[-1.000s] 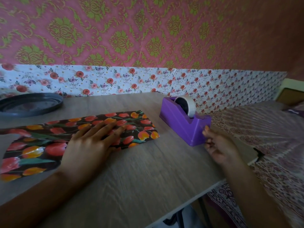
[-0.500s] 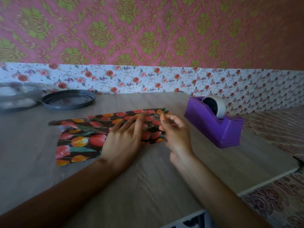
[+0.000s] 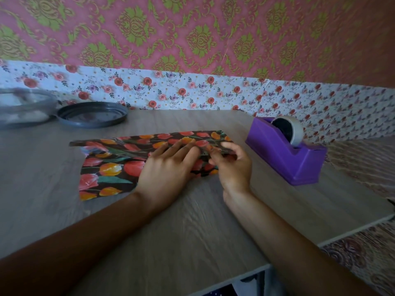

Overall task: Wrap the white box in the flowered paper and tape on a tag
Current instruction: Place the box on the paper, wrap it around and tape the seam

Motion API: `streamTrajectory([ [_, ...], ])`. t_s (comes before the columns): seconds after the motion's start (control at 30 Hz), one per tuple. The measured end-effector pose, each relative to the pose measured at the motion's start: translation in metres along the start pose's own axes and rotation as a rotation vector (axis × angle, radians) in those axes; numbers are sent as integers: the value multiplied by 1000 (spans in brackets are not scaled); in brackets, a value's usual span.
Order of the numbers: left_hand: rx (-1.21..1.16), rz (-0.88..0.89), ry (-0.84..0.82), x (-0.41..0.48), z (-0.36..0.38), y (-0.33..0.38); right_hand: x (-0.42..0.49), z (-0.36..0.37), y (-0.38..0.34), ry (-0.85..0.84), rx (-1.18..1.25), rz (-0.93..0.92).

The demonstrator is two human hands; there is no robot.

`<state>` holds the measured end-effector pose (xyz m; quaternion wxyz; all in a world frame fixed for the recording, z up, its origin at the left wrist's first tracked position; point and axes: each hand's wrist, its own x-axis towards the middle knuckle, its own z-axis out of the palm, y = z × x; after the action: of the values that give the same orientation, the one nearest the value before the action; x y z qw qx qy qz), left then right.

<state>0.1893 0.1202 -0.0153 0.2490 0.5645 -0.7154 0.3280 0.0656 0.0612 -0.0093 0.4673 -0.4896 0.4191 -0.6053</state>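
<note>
Tulip-printed flowered paper (image 3: 111, 167), red and orange on black, lies in the middle of the grey wood-grain table (image 3: 192, 231), folded over along its far side into a long band. A loose flap spreads flat toward me at the left. Whether the white box sits inside the fold I cannot tell.

My left hand (image 3: 168, 167) lies palm down on the paper, fingers straight and close together, pressing the fold flat. My right hand (image 3: 233, 165) meets it at the paper's right end. Its fingers are curled and its thumb and fingertips pinch the paper there, touching the left fingertips. Both forearms cross a broad stretch of bare wood between the paper and the table's near edge, which runs on a slant to the lower right.

Just beside the paper's right end, apart from it, a purple tape dispenser (image 3: 284, 154) stands near the table's right edge, its tape roll (image 3: 296, 131) upright in the cradle. Well apart at the far left, a dark round lid (image 3: 93, 114) lies flat against a blurred clear container (image 3: 23, 110). Bare wood lies between them and the paper's left edge. Flowered wallpaper (image 3: 192, 92) borders the table's far edge.
</note>
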Motion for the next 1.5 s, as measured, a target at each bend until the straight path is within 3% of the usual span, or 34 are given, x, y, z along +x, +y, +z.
streamTrajectory([
  [0.17,-4,-8,-9,1,-3,2,4,-1,-5,20,-90,181],
  [0.53,-33,-41,-77,2,-8,4,4,-26,-6,-239,-274,145],
  [0.6,-42,-40,-73,1,-8,4,1,-30,-8,-246,-498,39],
  [0.67,-39,-32,-51,1,-6,3,-5,-34,-11,-236,-798,-242],
  [0.77,-23,-24,-19,1,-4,2,-18,-34,-22,-357,-1004,-669],
  [0.83,-21,-21,-14,1,-4,1,-17,-31,-23,-412,-1215,-736],
  [0.9,-19,-18,-9,1,-4,2,-10,-33,-19,-415,-1329,-640],
  [1.0,0,-17,4,1,-3,1,-2,-37,-21,-382,-1302,-490],
  [1.13,-1,-13,-17,0,-3,1,-3,-36,-21,-389,-1258,-617],
  [1.27,-27,16,-143,0,-12,-7,-1,-37,-21,-385,-1275,-639],
  [1.4,126,70,-181,-9,-30,-20,0,-39,-22,-395,-1270,-665],
  [1.5,216,7,-136,-21,-48,-35,1,-39,-18,-395,-1264,-664],
])
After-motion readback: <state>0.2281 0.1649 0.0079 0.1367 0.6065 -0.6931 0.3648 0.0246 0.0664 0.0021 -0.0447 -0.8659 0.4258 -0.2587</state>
